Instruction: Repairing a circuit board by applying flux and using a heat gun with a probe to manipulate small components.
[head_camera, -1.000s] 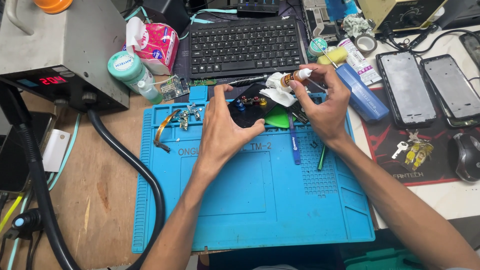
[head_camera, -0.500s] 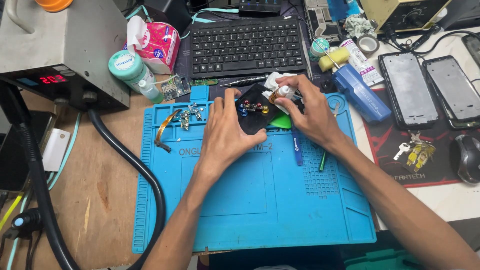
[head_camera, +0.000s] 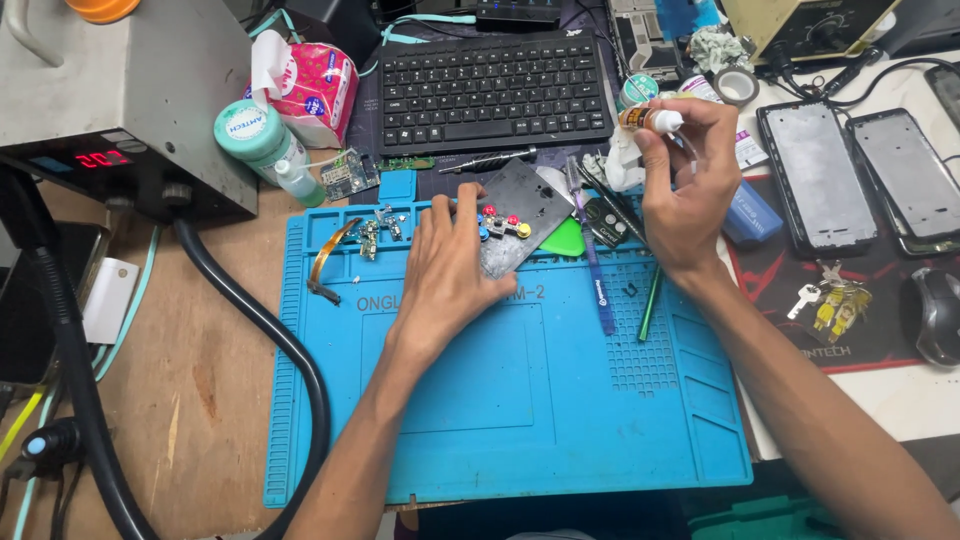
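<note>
The dark metal plate (head_camera: 520, 215), a flat grey slab that carries small coloured round pieces, lies tilted at the top edge of the blue silicone work mat (head_camera: 520, 400), just below the black keyboard (head_camera: 495, 90). It looks stiff and fairly light, with thin edges; I judge it best held flat by pressing down on its face or pinched at its bare left and lower edges, away from the tiny coloured parts, which look easy to knock loose. The left hand (head_camera: 450, 270) rests palm down on the mat with spread fingers, its fingertips pressing the plate's left side to pin it. The right hand (head_camera: 685, 190) is raised above the mat's upper right corner and pinches a small bottle (head_camera: 650, 120) with a white nozzle and an amber body between thumb and fingers; the bottle lies roughly sideways, nozzle to the right. It seems light and smooth, likely slippery if wet, so a grip round its middle suits it. Beside the plate lie a green plastic pick (head_camera: 565, 240), a blue-handled tool (head_camera: 598, 285) and a thin green stick (head_camera: 650, 302); two phone frames (head_camera: 860, 175) sit well to the right.
</note>
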